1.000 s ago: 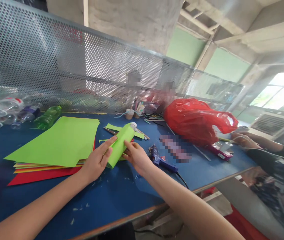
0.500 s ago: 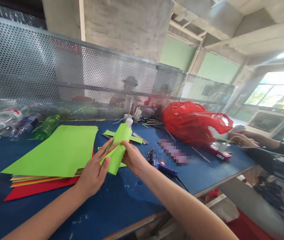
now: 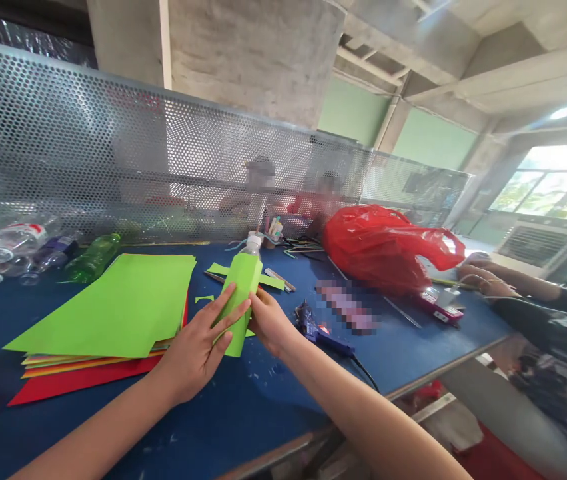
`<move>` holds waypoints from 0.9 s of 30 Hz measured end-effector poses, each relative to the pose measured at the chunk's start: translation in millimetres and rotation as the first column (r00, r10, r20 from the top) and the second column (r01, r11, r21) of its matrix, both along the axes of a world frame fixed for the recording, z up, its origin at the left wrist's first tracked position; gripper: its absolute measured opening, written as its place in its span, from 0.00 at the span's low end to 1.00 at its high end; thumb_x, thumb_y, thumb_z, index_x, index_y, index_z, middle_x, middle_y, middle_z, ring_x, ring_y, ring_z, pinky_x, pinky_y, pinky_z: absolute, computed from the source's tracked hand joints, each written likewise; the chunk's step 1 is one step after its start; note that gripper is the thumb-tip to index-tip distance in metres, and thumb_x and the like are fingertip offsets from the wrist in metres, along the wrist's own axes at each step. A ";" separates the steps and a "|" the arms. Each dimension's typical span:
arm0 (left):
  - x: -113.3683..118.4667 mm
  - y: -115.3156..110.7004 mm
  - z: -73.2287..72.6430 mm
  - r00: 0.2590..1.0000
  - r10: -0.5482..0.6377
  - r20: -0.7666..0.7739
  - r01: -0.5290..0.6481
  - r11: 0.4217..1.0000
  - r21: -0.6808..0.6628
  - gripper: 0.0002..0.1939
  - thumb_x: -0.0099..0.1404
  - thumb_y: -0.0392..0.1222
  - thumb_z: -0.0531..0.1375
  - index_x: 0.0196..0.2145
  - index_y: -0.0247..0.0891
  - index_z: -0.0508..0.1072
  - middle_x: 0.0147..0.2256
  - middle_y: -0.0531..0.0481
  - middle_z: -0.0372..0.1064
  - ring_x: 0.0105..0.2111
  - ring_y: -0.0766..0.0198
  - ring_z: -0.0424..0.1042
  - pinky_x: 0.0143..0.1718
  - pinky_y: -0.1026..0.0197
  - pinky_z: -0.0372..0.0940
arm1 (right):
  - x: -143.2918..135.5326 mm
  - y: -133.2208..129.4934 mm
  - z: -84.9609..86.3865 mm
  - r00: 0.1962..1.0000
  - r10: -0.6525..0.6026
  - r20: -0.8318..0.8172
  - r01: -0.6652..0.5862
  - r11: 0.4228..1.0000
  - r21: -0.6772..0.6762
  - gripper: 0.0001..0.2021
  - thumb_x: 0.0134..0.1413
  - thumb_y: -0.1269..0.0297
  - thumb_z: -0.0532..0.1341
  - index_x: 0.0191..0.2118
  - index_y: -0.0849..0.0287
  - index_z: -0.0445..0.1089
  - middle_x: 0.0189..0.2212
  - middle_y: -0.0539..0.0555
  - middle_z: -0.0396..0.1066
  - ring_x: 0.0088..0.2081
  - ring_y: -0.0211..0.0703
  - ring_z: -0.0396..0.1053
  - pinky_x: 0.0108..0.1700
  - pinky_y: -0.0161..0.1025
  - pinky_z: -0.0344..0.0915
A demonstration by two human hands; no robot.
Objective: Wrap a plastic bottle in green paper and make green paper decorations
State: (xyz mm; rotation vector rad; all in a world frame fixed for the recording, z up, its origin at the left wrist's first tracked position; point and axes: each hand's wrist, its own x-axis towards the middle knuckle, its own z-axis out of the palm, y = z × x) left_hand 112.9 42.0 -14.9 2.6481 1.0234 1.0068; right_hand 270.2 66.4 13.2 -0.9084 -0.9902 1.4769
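A plastic bottle (image 3: 253, 245) with a white cap leans away from me, and a light green sheet of paper (image 3: 243, 272) is wrapped round its body. Only the bottle's neck and cap show above the paper. My left hand (image 3: 197, 350) lies along the paper's left and front side, its fingers pressing on the wrap. On the right side, my right hand (image 3: 272, 325) grips the wrapped bottle, with the thumb at the paper's edge and the other fingers mostly hidden. A blue glue gun (image 3: 320, 330) rests on the table just right of my right hand. Green paper strips (image 3: 272, 283) lie behind the bottle.
Left of my hands is a stack of coloured paper (image 3: 113, 310). Beyond it lie a green bottle (image 3: 94, 259) and several clear bottles (image 3: 13, 250). A red plastic bag (image 3: 373, 247) and a power strip (image 3: 440, 308) sit at right, near another person's hand (image 3: 488, 277). A perforated metal screen (image 3: 203, 153) stands behind.
The paper's loose flap now lies flat round the bottle. My left fingers have moved across onto its front, and my right hand has shifted slightly down.
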 end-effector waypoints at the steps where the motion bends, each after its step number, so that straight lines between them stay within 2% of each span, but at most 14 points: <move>1: 0.4 0.0 -0.8 1.000 0.001 0.000 -0.001 1.000 0.003 0.27 0.72 0.44 0.42 0.66 0.54 0.41 0.68 0.56 0.29 0.65 0.54 0.45 0.62 0.48 0.49 | 0.6 0.2 -0.2 1.000 0.005 0.002 -0.005 1.000 -0.001 0.19 0.42 0.54 0.68 0.40 0.57 0.69 0.34 0.51 0.76 0.37 0.44 0.73 0.36 0.38 0.69; 7: 4.2 -0.8 -1.4 0.997 0.043 -0.069 -0.041 0.999 0.028 0.28 0.72 0.45 0.43 0.66 0.54 0.37 0.68 0.54 0.26 0.65 0.52 0.46 0.61 0.47 0.51 | 1.3 1.8 -2.7 1.000 0.019 -0.010 -0.019 0.999 -0.040 0.19 0.42 0.55 0.68 0.39 0.58 0.69 0.33 0.52 0.76 0.35 0.44 0.74 0.35 0.38 0.69; 13: 6.4 -0.5 -0.3 0.988 0.088 -0.128 -0.075 0.992 0.101 0.42 0.62 0.60 0.54 0.66 0.50 0.38 0.68 0.45 0.30 0.62 0.43 0.50 0.57 0.42 0.57 | -2.1 -2.4 0.4 0.993 0.051 -0.103 -0.056 0.997 -0.052 0.12 0.55 0.55 0.61 0.42 0.55 0.70 0.37 0.50 0.77 0.41 0.42 0.73 0.44 0.38 0.68; 17: 7.2 0.9 -2.3 0.990 0.097 -0.106 -0.079 0.984 0.158 0.40 0.62 0.58 0.56 0.66 0.49 0.44 0.68 0.43 0.33 0.60 0.42 0.55 0.55 0.41 0.60 | -2.2 -5.5 10.0 0.976 0.117 -0.182 -0.135 0.987 -0.087 0.23 0.58 0.44 0.52 0.44 0.58 0.71 0.40 0.54 0.76 0.46 0.44 0.72 0.50 0.40 0.65; 19: 8.6 1.8 -3.1 0.990 0.101 -0.094 -0.081 0.978 0.193 0.37 0.63 0.57 0.56 0.65 0.48 0.47 0.67 0.42 0.35 0.59 0.42 0.57 0.54 0.41 0.60 | -2.2 -6.2 13.6 0.974 0.131 -0.183 -0.151 0.984 -0.097 0.25 0.56 0.42 0.53 0.44 0.59 0.71 0.39 0.55 0.76 0.46 0.45 0.72 0.51 0.40 0.65; 23: 11.0 2.1 -3.5 0.987 0.126 -0.097 -0.097 0.960 0.264 0.34 0.62 0.55 0.57 0.62 0.44 0.55 0.67 0.39 0.38 0.57 0.41 0.58 0.53 0.40 0.61 | -4.0 -7.5 15.6 0.989 0.104 -0.106 -0.111 0.991 -0.071 0.19 0.51 0.51 0.63 0.43 0.61 0.70 0.35 0.55 0.77 0.39 0.44 0.74 0.45 0.39 0.68; 25: 9.6 0.9 -1.8 0.989 0.132 -0.072 -0.107 0.952 0.285 0.33 0.61 0.53 0.59 0.61 0.45 0.57 0.67 0.40 0.34 0.58 0.40 0.56 0.54 0.39 0.60 | -5.0 -8.0 16.0 0.992 0.087 -0.090 -0.091 0.995 -0.047 0.18 0.50 0.55 0.65 0.44 0.61 0.70 0.34 0.54 0.77 0.36 0.44 0.75 0.42 0.38 0.70; 27: 5.8 -1.1 1.8 0.994 0.108 -0.033 -0.096 0.962 0.257 0.34 0.58 0.53 0.62 0.61 0.52 0.58 0.67 0.46 0.26 0.60 0.38 0.52 0.55 0.38 0.58 | -5.1 -7.6 17.4 0.992 0.077 -0.099 -0.081 0.996 -0.038 0.17 0.52 0.57 0.64 0.45 0.62 0.69 0.34 0.55 0.77 0.36 0.43 0.75 0.41 0.38 0.70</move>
